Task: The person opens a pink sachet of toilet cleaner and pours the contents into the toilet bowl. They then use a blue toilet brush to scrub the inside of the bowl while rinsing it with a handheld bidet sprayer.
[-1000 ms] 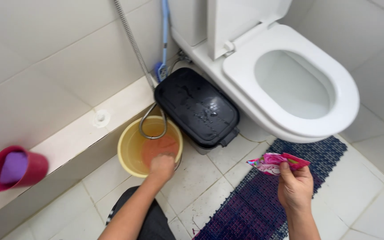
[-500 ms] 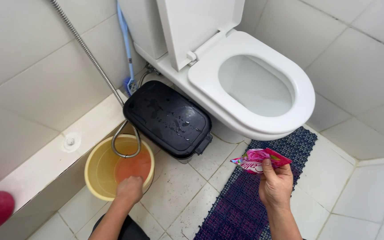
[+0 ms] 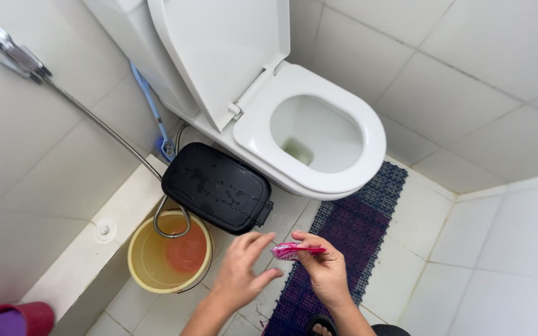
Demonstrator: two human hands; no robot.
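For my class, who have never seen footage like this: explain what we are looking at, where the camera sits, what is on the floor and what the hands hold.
There is no machine here. The camera is worn on a person's head and looks down at their own two bare hands in a small tiled bathroom. The right hand pinches a small pink sachet; the left hand reaches toward it with fingers spread, not gripping anything. On the floor stand a yellow bucket of water, a black lidded bin and a dark purple mat. Behind them is a white toilet with its lid up. A metal shower hose hangs into the bucket.
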